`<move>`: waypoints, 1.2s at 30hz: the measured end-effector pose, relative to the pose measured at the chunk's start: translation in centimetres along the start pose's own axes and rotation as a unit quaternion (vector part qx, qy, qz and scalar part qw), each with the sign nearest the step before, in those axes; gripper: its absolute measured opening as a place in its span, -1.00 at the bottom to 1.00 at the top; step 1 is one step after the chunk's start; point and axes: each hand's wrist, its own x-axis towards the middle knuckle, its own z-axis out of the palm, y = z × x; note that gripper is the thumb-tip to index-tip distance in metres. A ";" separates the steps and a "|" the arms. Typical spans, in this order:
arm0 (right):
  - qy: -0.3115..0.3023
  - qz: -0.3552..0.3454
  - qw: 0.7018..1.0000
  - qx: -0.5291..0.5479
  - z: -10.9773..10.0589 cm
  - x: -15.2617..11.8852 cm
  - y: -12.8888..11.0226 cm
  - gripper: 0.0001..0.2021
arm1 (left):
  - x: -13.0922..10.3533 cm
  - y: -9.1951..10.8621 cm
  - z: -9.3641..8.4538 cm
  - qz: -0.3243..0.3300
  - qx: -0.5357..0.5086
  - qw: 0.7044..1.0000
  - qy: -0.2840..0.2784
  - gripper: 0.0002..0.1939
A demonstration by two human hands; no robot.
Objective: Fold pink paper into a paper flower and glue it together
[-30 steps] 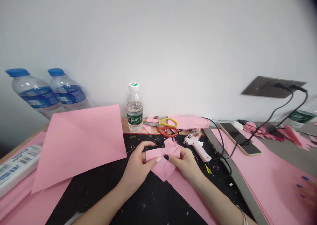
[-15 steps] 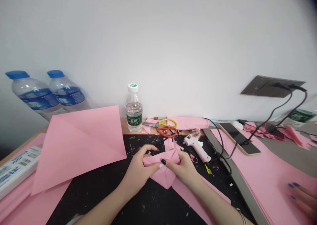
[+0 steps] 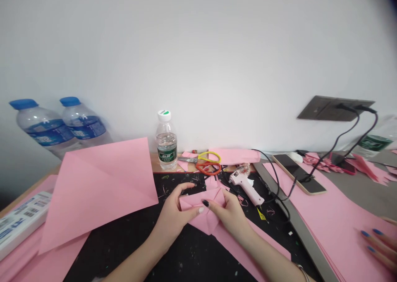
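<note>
A folded piece of pink paper [image 3: 203, 222] is held between both hands over the black mat [image 3: 124, 249]. My left hand [image 3: 175, 207] pinches its left side, thumb on top and index finger curved behind. On the right side my right hand [image 3: 231, 211] grips it, the dark-nailed thumb pressed near the middle fold. The other fingers are partly hidden behind the paper. Under my right forearm lies a pink strip [image 3: 242, 255]. A pink glue gun [image 3: 248, 187] rests just right of the hands, and scissors with yellow and red handles [image 3: 208, 169] lie behind them.
Left: a large pink sheet [image 3: 102, 187], a white box [image 3: 23, 222] and blue-capped bottles [image 3: 85, 125]. A small water bottle [image 3: 166, 143] stands by the wall. Right: a phone [image 3: 299, 174], cables, pink sheets [image 3: 335, 216] and another person's hand [image 3: 380, 244].
The view has tilted slightly, so the bottles and wall socket sit lower. Both hands keep their hold on the folded paper, with only slight finger movement.
</note>
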 end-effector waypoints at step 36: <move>0.053 -0.098 0.981 -0.158 0.8 -1.2 -0.1 -0.42 | -1.4 -0.7 0.4 0.045 -0.109 0.973 -0.197 -0.52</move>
